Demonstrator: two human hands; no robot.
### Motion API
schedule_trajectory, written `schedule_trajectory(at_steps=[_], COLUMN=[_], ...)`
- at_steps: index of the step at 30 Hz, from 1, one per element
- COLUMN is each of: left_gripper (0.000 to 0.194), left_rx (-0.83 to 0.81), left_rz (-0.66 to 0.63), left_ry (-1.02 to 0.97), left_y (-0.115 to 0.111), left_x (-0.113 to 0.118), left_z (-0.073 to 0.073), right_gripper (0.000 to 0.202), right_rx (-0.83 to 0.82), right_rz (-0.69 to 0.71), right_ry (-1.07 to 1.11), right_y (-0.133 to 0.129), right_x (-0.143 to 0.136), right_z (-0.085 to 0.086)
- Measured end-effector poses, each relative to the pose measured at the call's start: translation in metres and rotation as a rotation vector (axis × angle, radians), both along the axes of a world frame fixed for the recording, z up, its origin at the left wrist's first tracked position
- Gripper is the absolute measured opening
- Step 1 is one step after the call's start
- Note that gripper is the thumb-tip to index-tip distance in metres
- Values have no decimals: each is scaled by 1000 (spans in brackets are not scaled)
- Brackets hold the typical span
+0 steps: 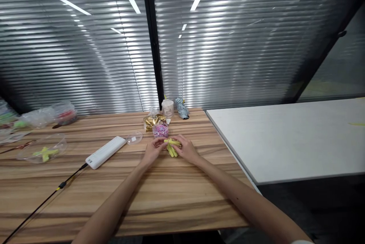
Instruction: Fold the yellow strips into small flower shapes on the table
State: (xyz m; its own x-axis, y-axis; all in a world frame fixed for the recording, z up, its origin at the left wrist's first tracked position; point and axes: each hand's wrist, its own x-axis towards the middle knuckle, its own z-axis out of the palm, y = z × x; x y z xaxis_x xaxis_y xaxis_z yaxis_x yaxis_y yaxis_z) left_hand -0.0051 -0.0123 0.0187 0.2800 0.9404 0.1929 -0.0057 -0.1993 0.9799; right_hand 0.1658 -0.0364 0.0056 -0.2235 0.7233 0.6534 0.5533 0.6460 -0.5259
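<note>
A: From the head view, what do we find between the hands?

B: We find a yellow bundle [172, 149] of strips, held just above or on the wood-grain table [171, 194]; we can't tell which. One piece lies crosswise over the top, and the others fan toward us.

A: And how do we read the grips?

B: We see the left hand [151, 152] with thumb and fingertips pinching the bundle's upper left side. The right hand [186, 149] curls its fingers around the right side, gripping there.

A: What do we have just beyond them?

B: We have a clear tub [160, 130] of small pink and purple pieces, with a gold packet [150, 122] behind it. Further back stand a white cup [168, 108] and, beside it, a crumpled grey-blue packet [181, 108].

A: And to the left?

B: We see a round clear lid [134, 137] near the end of a white power bank [105, 152], which has a black cable [45, 202] plugged in. Well apart, a clear bowl [63, 145] holds crossed yellow strips [45, 154], with scissors [26, 144] alongside.
</note>
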Motion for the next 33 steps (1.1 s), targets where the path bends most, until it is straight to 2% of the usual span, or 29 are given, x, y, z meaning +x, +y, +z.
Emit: schedule_trajectory(at_steps=[5,14,24,33], left_gripper=[32,44,31,26], left_rx=[-4,-2,63,77], left_rz=[32,62,107,71], left_ry=[-38,-4,18,7], left_y=[-1,-2,0,2], left_x=[1,-1,-1,-5], left_z=[4,6,5,5], right_gripper=[28,31,24,17], right_rx=[16,9,20,-110], right_rz=[-42,-58,-47,-97], right_ry=[1,8,64,118], right_y=[0,2,4,2], right_x=[0,0,0,1], right_z=[0,-4,-5,0])
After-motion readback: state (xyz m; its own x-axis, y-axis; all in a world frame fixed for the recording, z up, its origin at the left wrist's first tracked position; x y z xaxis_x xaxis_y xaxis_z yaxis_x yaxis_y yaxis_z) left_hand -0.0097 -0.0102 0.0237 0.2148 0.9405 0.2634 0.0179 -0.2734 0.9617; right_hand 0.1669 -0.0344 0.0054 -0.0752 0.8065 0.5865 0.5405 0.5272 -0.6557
